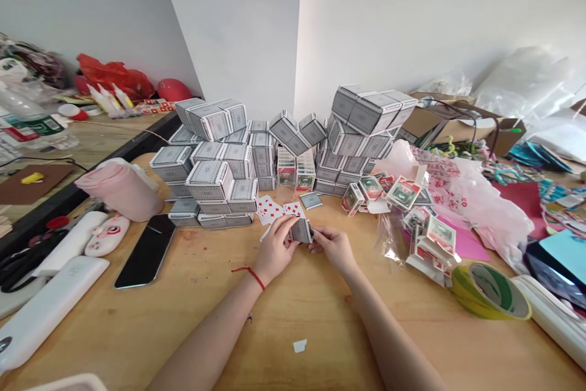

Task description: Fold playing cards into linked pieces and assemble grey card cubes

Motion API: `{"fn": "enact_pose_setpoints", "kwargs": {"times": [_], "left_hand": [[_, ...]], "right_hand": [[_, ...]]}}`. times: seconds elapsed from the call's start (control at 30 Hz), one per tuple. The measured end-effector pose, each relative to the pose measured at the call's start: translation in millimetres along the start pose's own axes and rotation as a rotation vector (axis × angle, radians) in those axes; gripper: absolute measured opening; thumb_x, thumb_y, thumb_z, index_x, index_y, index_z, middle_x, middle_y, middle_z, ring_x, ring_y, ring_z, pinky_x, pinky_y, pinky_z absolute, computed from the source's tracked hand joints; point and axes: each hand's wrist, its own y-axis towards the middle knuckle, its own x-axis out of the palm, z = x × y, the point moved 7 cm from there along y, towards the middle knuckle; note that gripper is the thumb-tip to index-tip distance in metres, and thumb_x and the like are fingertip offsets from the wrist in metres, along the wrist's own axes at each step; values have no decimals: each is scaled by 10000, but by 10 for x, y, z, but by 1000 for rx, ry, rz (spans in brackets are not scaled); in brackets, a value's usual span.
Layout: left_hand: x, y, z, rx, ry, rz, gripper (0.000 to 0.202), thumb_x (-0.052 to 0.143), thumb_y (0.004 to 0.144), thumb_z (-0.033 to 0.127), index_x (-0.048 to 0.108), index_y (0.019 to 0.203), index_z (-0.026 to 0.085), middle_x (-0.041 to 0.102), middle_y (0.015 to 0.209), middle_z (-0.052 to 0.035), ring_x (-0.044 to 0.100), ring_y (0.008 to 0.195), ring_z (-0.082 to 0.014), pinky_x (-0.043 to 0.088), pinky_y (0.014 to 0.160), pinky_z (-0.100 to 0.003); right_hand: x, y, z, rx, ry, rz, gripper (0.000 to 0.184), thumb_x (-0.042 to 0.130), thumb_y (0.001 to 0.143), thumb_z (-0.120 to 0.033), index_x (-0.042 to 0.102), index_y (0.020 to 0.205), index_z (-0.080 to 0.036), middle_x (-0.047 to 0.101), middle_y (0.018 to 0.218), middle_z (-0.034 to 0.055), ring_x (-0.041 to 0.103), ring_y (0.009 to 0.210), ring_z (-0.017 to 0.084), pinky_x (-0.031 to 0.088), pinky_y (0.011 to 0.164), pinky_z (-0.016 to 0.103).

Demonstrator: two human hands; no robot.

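Note:
My left hand (273, 249) and my right hand (333, 246) meet over the wooden table (293, 318), both closed on a small deck of playing cards (301, 230) with a grey patterned back. A red string is round my left wrist. Just beyond my hands several loose red-pip cards (271, 209) lie face up. Behind them stand stacks of grey patterned card packs (215, 162), with another pile (366, 122) to the right.
A black phone (145, 252), a pink pouch (119, 188) and white cases (46, 305) lie at the left. At the right are flattened red-green card boxes (425, 226), a pink plastic bag (476, 202) and a yellow tape roll (489, 290). A paper scrap (300, 346) lies near me.

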Motion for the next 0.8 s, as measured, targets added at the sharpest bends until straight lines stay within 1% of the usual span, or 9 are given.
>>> {"fn": "enact_pose_setpoints", "kwargs": {"times": [0.1,0.3,0.57,0.8], "left_hand": [[-8,4,-23,-18,-33,13,568,598,717,73,439,1230,258,513,1189,-70,497,1140,-218,430,983,-431],[-1,5,-52,-46,-89,6,569,631,700,83,456,1216,246,527,1163,-71,536,1091,-213,483,923,-391],[9,0,-73,-63,-112,-4,580,639,699,91,454,1223,260,522,1163,-73,544,1077,-223,499,899,-397],[13,8,-83,-78,-161,-2,596,648,682,72,463,1215,263,522,1150,-67,546,1064,-217,508,891,-386]], "right_hand": [[-26,-2,-35,-25,-9,17,404,707,585,-540,705,761,-176,684,630,50,600,512,175,527,490,306],[-24,-7,-61,-39,11,20,394,713,583,-532,707,744,-173,673,607,42,583,505,170,517,504,309],[-40,13,-11,-5,63,9,388,724,566,-528,704,714,-170,660,587,34,562,499,157,496,517,299],[-30,5,11,40,134,5,367,747,555,-494,692,693,-158,641,566,28,547,500,135,483,513,269]]}}
